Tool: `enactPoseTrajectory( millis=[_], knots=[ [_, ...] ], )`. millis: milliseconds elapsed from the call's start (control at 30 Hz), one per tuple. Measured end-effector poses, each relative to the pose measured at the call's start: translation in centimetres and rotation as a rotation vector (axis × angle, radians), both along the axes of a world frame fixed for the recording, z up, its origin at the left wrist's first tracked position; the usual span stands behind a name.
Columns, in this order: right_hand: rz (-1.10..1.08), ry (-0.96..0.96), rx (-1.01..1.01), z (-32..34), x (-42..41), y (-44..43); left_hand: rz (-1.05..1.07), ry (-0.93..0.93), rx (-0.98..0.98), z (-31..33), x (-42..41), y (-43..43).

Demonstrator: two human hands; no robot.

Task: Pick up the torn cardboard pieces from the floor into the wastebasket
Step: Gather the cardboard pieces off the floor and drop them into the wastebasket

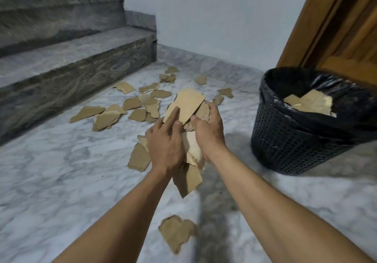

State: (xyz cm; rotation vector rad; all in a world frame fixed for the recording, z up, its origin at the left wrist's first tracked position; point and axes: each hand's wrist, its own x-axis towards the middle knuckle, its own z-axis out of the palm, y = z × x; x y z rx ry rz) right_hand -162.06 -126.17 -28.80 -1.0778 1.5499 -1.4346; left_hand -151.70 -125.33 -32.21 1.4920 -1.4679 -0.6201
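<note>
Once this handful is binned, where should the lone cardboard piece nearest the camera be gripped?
Pinch the lone cardboard piece at its narrow near tail, coming from above on the person's side. It seems to lie flat on the marble floor, so a fingertip probably must lift an edge; the tapered tail looks easiest.

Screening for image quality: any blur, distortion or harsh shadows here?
Head view: stairs smeared by blur at upper left; door leans from wide-angle distortion; light soft, a faint shadow on the floor by the wastebasket; left hand, right hand and cardboard fairly sharp.
</note>
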Motion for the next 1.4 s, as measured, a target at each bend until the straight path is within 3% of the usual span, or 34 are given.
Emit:
enactPoseTrajectory(
  millis=[200, 367, 533, 700, 833, 1100, 1400],
  knots=[
    [-0.137, 0.096, -0.173, 12.1, -9.8, -1.0, -0.146, 0.072, -0.174, 10.7, -9.7, -3.5],
    [-0.323, 0.088, -0.283, 19.4, -19.1, -0.6, -0.265, -0.021, -0.311, 18.6, -20.0, -5.0],
    [-0.510, 0.005, -0.284, 18.0, -28.2, -0.7, -0.375, -0.232, -0.299, 19.4, -28.9, -5.2],
    [-0.392, 0.133, 0.059, 13.9, -33.2, -0.8, -0.530, -0.416, -0.118, 14.9, -31.7, -6.4],
    [-0.375, 0.328, 0.234, 13.0, -35.2, 0.3, -0.555, -0.460, -0.051, 14.1, -30.8, -6.1],
    [-0.256, 0.661, 0.227, 12.5, -29.8, 1.5, -0.388, -0.406, -0.141, 12.7, -21.1, -5.6],
    [-0.057, 1.203, 0.173, 7.0, -14.0, 2.6, -0.282, -0.514, 0.037, -0.5, -5.0, -0.6]
  ],
)
